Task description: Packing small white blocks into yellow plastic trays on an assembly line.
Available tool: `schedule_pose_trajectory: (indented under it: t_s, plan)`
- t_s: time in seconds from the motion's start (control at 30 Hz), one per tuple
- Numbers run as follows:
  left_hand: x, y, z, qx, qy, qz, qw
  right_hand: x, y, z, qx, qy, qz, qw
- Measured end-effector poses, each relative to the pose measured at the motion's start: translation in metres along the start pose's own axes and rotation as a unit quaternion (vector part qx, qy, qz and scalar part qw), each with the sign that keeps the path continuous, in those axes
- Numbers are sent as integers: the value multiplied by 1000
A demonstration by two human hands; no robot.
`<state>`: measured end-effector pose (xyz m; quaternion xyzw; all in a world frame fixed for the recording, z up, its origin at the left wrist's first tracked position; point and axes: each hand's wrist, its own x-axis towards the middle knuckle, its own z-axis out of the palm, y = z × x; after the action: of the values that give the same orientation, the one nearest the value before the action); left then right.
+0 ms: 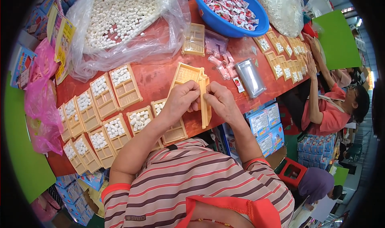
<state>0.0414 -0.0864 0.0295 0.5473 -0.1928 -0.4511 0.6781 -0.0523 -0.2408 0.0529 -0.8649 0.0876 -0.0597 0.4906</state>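
Observation:
Over the near middle of the red table, I hold a beige plastic compartment tray (206,117) on its edge. My left hand (182,100) pinches its left side, and my right hand (220,102) grips it from the right. Just behind the left fingers lies another beige tray (182,73), partly covered by that hand. To the left, two rows of beige trays (107,104) lie flat, each with small white cubes (121,75) in one compartment. My left forearm partly hides the closest trays.
A clear plastic sheet (80,63) holds loose white cubes at the back left. A blue basin (212,21) of red-and-white sachets stands behind. Pink sachets (224,69) and a grey wrapped bundle (250,77) lie right. Beyond more filled trays, a co-worker (327,111) reaches over the table.

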Motion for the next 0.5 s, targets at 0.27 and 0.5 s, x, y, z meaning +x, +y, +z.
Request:
schedule_pose_trajectory:
  t_s: [0.27,0.5]
  plan:
    - [2,-3,6,199,72,156,965,1,0,1,5,23,-1,1000]
    - [-1,4,1,277,116,230,926,-2,8,-4,50,27,7,998]
